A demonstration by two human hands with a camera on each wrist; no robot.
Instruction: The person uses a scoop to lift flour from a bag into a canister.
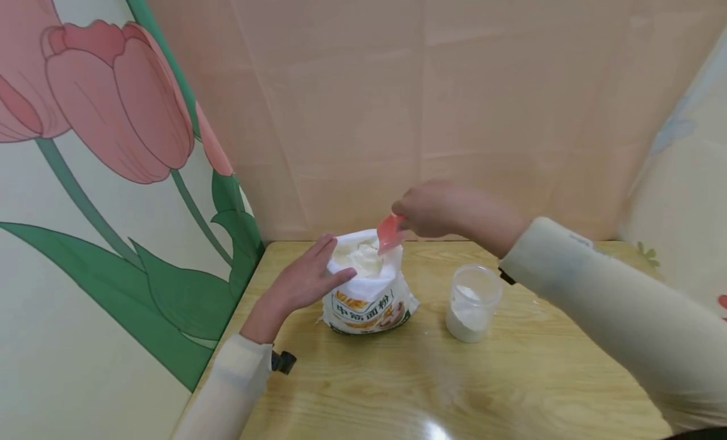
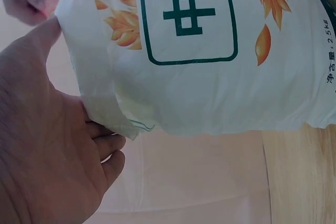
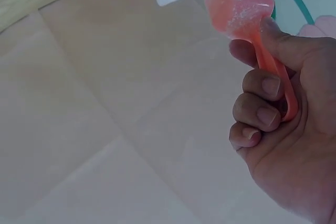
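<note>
An open white bag of flour (image 1: 363, 291) with printed Chinese characters stands on the wooden table. My left hand (image 1: 301, 281) holds its left side, thumb along the near rim; in the left wrist view the fingers bend around the bag's edge. Above the far right of the bag's mouth, my right hand (image 1: 434, 208) grips a pink scoop (image 1: 389, 232) by its handle, bowl angled down toward the flour (image 1: 365, 261). White powder clings to the scoop bowl (image 3: 239, 11) in the right wrist view. Whether the scoop touches the flour I cannot tell.
Right of the bag stands a clear plastic cup (image 1: 474, 279), partly filled with white powder (image 1: 468, 317). The wooden table (image 1: 369, 383) meets a pinkish cloth backdrop (image 1: 352, 112) at the back. A wall with painted tulips (image 1: 113, 105) rises on the left.
</note>
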